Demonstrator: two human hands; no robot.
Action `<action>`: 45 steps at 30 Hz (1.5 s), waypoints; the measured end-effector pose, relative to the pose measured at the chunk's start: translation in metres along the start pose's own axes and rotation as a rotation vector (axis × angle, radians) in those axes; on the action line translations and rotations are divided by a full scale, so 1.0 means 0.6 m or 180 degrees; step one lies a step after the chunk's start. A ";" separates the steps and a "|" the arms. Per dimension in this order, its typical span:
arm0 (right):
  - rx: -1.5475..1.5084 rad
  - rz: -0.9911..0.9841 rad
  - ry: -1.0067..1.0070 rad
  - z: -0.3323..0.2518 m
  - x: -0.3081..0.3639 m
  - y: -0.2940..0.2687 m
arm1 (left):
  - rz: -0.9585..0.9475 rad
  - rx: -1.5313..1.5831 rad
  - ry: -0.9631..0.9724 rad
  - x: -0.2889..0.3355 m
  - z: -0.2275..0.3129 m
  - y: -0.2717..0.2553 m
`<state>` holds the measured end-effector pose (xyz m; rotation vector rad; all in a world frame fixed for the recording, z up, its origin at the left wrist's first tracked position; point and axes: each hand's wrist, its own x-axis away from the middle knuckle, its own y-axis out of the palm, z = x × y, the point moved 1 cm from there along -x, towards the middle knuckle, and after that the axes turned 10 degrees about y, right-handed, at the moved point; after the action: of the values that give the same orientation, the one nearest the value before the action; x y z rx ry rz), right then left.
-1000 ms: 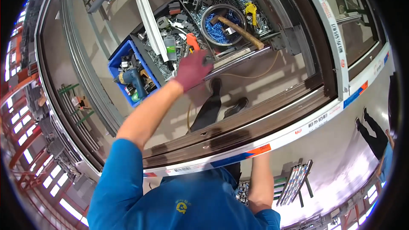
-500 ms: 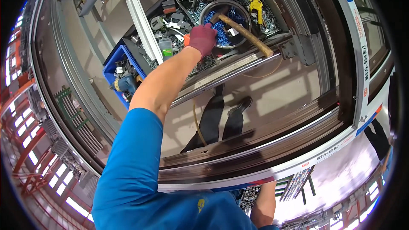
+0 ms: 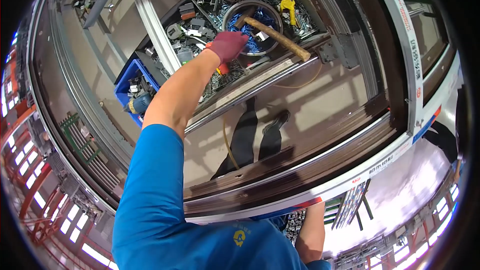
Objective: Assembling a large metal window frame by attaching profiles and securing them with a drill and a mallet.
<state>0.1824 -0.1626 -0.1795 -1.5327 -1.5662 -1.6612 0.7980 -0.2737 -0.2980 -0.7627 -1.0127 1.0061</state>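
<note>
- Head view: the person's left hand, in a dark red glove, reaches far out over a tray of hardware; the fingers are curled down and pressed together, and whether they pinch anything cannot be told.
- A small orange object shows just under the wrist, touching the glove.
- One hammer with a wooden handle lies just to the right of the hand, its head resting across one round metal bowl of blue parts; hand and hammer are close but apart.
- One yellow tool lies beyond the bowl.
- One blue bin sits to the left of the forearm, with one blue power drill in it.
- The right hand is out of view; only the right forearm shows at the lower edge.
</note>
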 end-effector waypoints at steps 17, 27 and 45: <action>0.0353 -0.0098 -0.1828 -0.322 0.204 0.076 | 0.1883 0.4632 -0.1009 0.158 0.218 -0.255; 0.2943 0.0280 -0.2757 -0.379 0.497 0.410 | 0.2652 0.5896 -0.0502 0.235 0.550 -0.442; 0.4350 -0.1723 -0.1372 -0.389 0.463 0.210 | 0.3117 0.5680 -0.0499 0.209 0.952 -0.439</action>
<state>0.0974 -0.2990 0.1693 -0.6965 -2.5967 -0.0623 0.3707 -0.2164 0.1771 0.4554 0.4876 2.2177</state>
